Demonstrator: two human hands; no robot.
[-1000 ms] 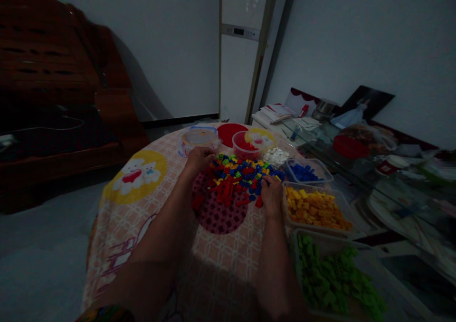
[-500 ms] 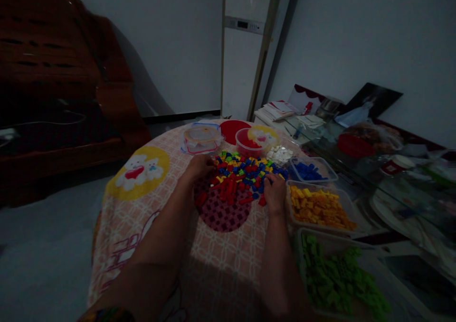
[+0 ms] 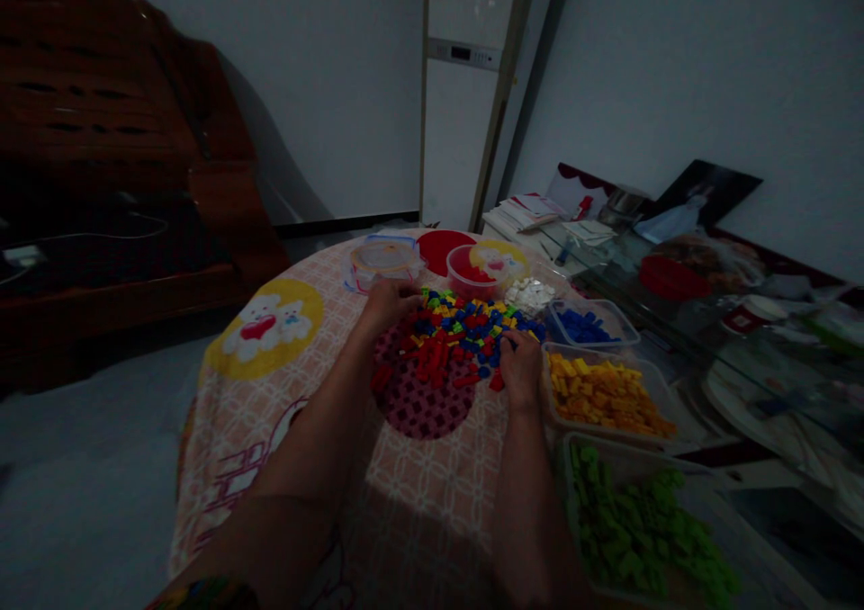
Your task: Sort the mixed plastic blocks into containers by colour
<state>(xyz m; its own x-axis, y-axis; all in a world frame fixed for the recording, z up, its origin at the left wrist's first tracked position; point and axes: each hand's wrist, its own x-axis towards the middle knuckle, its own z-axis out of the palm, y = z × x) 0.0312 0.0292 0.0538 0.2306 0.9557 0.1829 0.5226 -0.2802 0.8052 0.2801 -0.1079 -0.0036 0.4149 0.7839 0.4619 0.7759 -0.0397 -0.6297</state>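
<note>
A mixed pile of small toy building bricks (image 3: 465, 327) in red, blue, yellow and green lies on the patterned tablecloth (image 3: 418, 475). My left hand (image 3: 390, 304) is at the far left edge of the pile, its fingers stretched towards the green and yellow bricks and slightly apart. At the pile's right side, my right hand (image 3: 522, 365) has its thumb and fingers closed on a small dark blue brick (image 3: 506, 344), partly hidden by the fingertips. Loose red bricks (image 3: 432, 363) lie between the hands, on the near side of the pile.
Right of my right hand stand clear tubs of blue bricks (image 3: 584, 325), yellow bricks (image 3: 600, 392) and green bricks (image 3: 641, 520). White bricks (image 3: 530, 295) and a round tub of red bricks (image 3: 469, 273) are behind the pile. A lidded container (image 3: 384, 257) sits far left; a cluttered glass table (image 3: 708, 345) stands at right.
My left hand has moved a little away from me and to the right, along the pile's left edge. My right hand stays where it was.
</note>
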